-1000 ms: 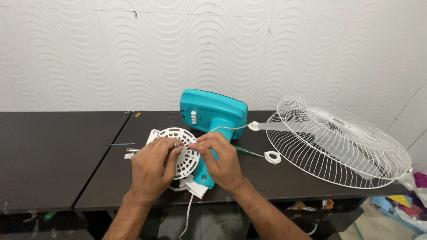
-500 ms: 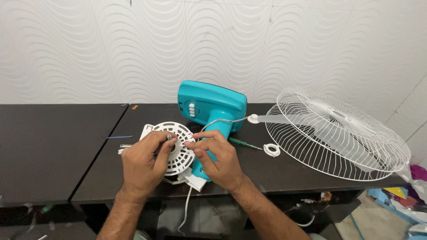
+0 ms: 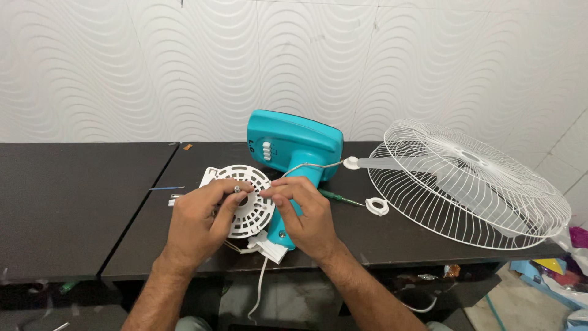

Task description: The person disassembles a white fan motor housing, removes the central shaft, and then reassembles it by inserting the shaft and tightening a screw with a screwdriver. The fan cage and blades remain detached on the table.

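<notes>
fingers [image 3: 228, 195] of my left hand [image 3: 199, 222] pinch the round white slotted plastic motor cover's [image 3: 245, 199] metal shaft, my right hand [image 3: 306, 211] at 3 o'clock gripping its rim; light, brittle-looking, best held by the rim, on the black table [image 3: 73, 196].

On the table [image 3: 79, 202], the fan base [image 3: 294, 147] lies left of the wire guard [image 3: 471, 178].

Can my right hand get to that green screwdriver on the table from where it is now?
Probably yes. The right hand rests on the teal fan neck, and the green screwdriver lies on the dark table just beside it, with only bare tabletop between; the white ring lies farther out.
</notes>
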